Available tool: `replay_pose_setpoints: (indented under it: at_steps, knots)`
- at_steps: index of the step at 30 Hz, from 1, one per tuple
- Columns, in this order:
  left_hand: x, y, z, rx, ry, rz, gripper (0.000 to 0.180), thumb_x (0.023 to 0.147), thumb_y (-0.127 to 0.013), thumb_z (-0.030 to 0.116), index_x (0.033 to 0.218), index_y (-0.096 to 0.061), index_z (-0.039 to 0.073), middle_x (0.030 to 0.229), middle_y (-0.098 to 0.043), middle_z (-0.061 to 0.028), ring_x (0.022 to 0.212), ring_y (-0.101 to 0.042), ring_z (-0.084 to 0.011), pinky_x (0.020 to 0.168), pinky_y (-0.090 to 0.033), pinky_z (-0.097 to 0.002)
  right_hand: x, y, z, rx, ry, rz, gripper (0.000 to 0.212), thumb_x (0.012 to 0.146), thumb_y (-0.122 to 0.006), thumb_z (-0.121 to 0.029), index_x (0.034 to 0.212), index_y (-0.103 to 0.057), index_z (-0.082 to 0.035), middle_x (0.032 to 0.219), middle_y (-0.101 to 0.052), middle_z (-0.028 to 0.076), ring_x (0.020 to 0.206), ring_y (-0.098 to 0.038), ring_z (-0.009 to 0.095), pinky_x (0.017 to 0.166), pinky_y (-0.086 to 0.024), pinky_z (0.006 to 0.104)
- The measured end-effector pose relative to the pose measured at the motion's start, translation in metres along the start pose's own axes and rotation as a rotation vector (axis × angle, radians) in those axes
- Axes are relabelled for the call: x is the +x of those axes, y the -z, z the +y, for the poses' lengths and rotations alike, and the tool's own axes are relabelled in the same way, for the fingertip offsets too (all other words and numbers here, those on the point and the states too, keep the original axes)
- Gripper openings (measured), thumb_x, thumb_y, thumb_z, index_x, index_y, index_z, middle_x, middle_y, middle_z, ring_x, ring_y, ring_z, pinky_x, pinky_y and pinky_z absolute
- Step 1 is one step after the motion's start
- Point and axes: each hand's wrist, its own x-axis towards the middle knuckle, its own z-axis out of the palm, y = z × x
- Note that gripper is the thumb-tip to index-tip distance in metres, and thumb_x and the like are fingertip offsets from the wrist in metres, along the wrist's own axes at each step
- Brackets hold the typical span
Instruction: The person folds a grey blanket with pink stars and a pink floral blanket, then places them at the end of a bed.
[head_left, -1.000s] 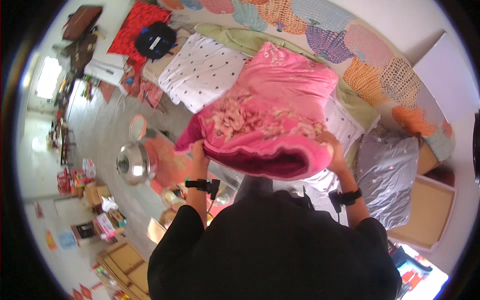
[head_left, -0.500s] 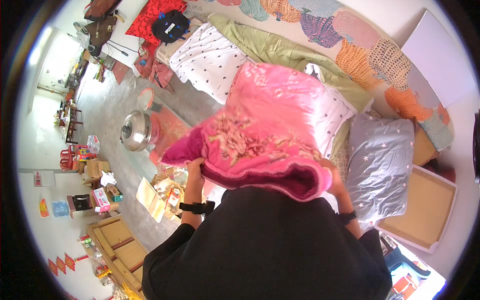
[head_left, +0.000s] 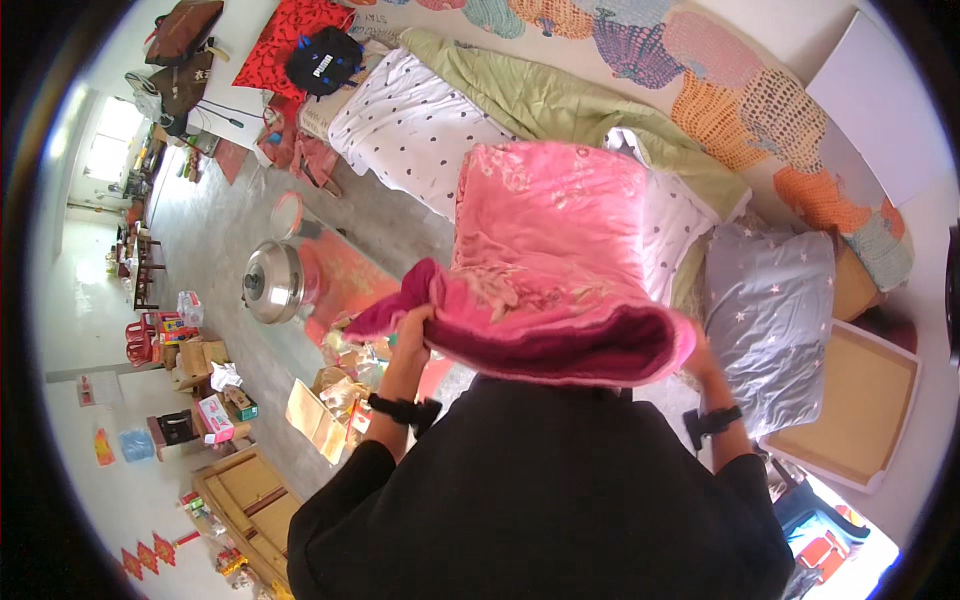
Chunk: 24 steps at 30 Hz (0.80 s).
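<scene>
Blanket [head_left: 550,215] mid-frame is stretching wide, L hand [head_left: 411,328] pinching left edge, R hand [head_left: 698,351] (can't tell fingers) at right edge, prob. stopping sag.

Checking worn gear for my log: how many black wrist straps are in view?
2. A left strap circles the left wrist, behind the left hand on the pink bedding; a right strap circles the right wrist. Black sleeves could hide more.

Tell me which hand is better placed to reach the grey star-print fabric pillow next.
Likely the right hand: it is at the right end of the pink floral plush blanket, nearest the pillow; the left hand grips the blanket farther left.
</scene>
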Motion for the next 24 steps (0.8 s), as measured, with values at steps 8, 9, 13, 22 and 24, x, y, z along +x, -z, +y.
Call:
replay_pose_setpoints:
  at_steps: [8,9,13,22,24]
  knots:
    - [0.169,-0.176,0.146,-0.114,-0.031,-0.311,0.058,0.078,-0.063,0.038,0.12,-0.042,0.004,0.11,-0.052,-0.0116,0.105,-0.05,-0.0244,0.092,-0.041,-0.0405,0.236,0.104,0.051,-0.032,-0.188,0.601,0.06,0.068,-0.068,-0.009,0.123,-0.044,-0.004,0.122,-0.047,0.015,0.111,-0.046,0.025,0.091,-0.041,0.0349]
    - [0.199,-0.175,0.145,-0.065,-0.102,-0.362,0.059,0.077,-0.062,0.042,0.118,-0.045,0.003,0.111,-0.053,-0.0144,0.106,-0.05,-0.0236,0.093,-0.04,-0.0392,0.256,0.095,0.066,-0.027,-0.197,0.587,0.06,0.068,-0.068,-0.009,0.123,-0.044,-0.004,0.122,-0.047,0.015,0.111,-0.046,0.025,0.091,-0.041,0.0349]
    - [0.306,-0.191,0.076,0.69,-0.154,-0.407,0.064,0.076,-0.066,0.036,0.123,-0.041,0.001,0.118,-0.052,-0.0141,0.101,-0.054,-0.0218,0.083,-0.045,-0.0346,0.285,0.032,0.211,-0.419,-0.181,0.236,0.065,0.074,-0.066,-0.034,0.13,-0.039,-0.012,0.131,-0.037,0.02,0.12,-0.037,0.034,0.1,-0.029,0.0434]
    - [0.414,-0.109,0.014,0.78,-0.17,-0.227,0.074,0.071,-0.072,0.041,0.125,-0.044,0.0,0.115,-0.054,-0.013,0.109,-0.049,-0.0229,0.091,-0.04,-0.0337,0.308,-0.091,0.237,-0.312,-0.721,0.219,0.097,0.065,-0.071,-0.05,0.14,-0.017,-0.019,0.142,-0.013,0.019,0.131,-0.011,0.032,0.103,-0.018,0.0476]
    - [0.446,-0.095,0.003,0.671,0.027,-0.282,0.068,0.074,-0.069,0.041,0.123,-0.047,0.0,0.113,-0.056,-0.0096,0.108,-0.05,-0.0191,0.091,-0.039,-0.0325,0.298,-0.073,0.279,0.05,-0.843,0.453,0.099,0.063,-0.076,-0.044,0.137,-0.02,-0.009,0.132,-0.031,0.015,0.121,-0.032,0.028,0.094,-0.033,0.0401]
